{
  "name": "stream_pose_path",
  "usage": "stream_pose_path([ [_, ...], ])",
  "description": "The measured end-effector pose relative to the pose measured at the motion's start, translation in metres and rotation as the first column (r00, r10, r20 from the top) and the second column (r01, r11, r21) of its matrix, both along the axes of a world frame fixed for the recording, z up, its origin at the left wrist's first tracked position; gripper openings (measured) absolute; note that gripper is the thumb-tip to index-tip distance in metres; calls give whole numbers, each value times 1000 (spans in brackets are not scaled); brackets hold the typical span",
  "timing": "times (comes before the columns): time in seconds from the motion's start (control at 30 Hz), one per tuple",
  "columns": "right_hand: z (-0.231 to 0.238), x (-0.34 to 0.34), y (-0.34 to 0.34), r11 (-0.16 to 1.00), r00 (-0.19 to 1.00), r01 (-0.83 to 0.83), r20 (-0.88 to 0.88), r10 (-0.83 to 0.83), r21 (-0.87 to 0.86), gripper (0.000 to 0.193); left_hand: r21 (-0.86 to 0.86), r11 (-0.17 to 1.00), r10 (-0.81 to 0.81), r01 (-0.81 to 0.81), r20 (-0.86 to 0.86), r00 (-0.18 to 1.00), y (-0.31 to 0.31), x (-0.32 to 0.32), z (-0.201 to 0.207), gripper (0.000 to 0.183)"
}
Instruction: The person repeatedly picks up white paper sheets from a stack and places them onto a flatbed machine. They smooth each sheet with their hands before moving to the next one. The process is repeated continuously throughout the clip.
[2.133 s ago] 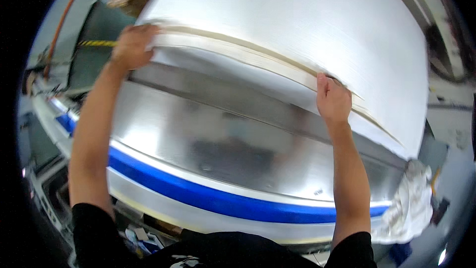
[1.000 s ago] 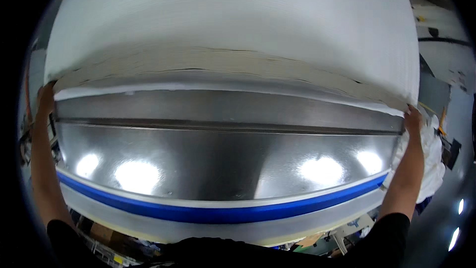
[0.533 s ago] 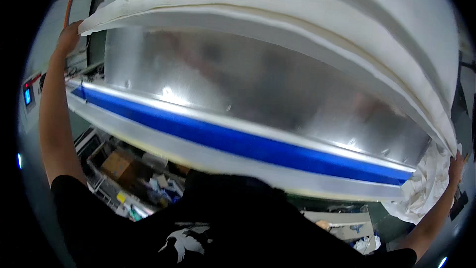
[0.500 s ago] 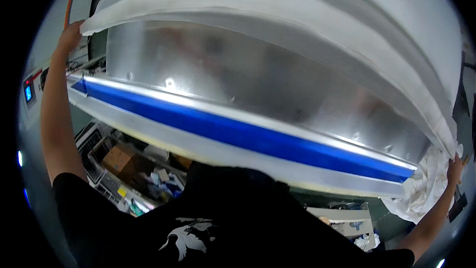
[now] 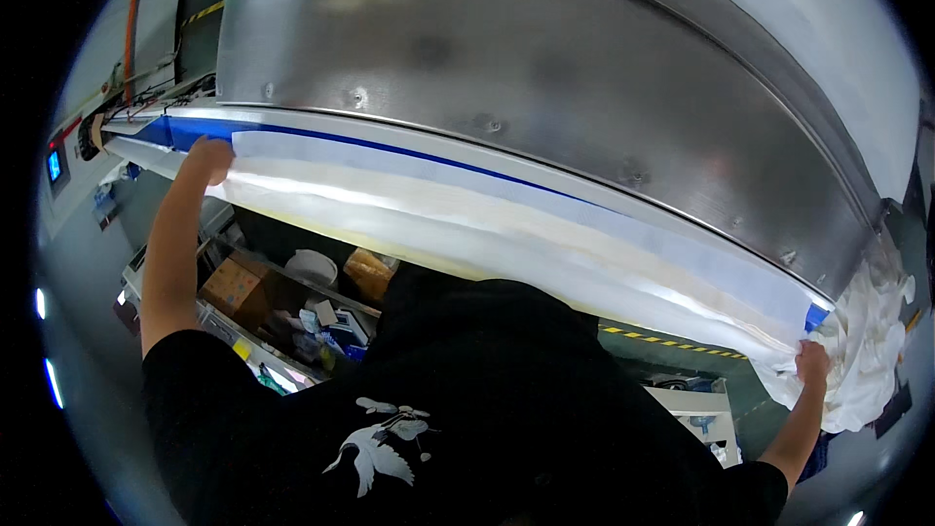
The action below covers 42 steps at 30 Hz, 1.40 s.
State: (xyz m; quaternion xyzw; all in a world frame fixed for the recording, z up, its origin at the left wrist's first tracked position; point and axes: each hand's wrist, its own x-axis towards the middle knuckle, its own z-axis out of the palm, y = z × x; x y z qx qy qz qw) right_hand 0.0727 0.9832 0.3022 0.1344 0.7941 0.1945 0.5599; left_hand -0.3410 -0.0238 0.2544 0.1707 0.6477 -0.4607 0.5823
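A long white cloth (image 5: 497, 239) is stretched nearly taut between my two hands, with folds running along its length. My left hand (image 5: 211, 161) pinches its left end; my right hand (image 5: 812, 362) is closed on the right end, by a heap of crumpled white fabric (image 5: 862, 351). The cloth lies along the front ledge of a metal machine and covers most of a blue band (image 5: 198, 132), which shows at both ends and as a thin line above the cloth. Behind it rises the machine's shiny metal panel (image 5: 545, 58), fully exposed.
Below the ledge on the left, a cart holds a cardboard box (image 5: 237, 290), a white tub (image 5: 312, 268) and small packets. A whitish shelf unit (image 5: 696, 404) stands at lower right. Yellow-black tape (image 5: 672, 342) marks the floor. A small lit screen (image 5: 55, 166) is at far left.
Both hands have come down and inward, bringing the cloth from high across the metal panel onto the blue band. The panel, partly covered before, now shows whole.
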Motion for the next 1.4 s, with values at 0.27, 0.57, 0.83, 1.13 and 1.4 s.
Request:
stream_pose_path([
  [0.27,-28,16,11,999,996,-23,87,26,-33,23,67,997,43,-43,-4,999,-12,1,-42,22],
  [0.57,-51,52,30,994,995,85,-38,-88,-76,19,45,977,178,-211,-716,675,-27,-34,-11,26],
  [0.83,-74,-9,-44,916,939,343,100,-329,-207,48,435,895,303,104,-760,575,-57,-20,-56,31],
  [1.13,-71,-84,-131,840,940,342,131,-316,-421,58,530,848,448,-33,-681,580,26,-15,-48,30],
  [1.4,-105,-81,-121,948,987,-1,-155,-51,-319,32,633,773,562,-33,-660,499,-26,-11,-58,29],
])
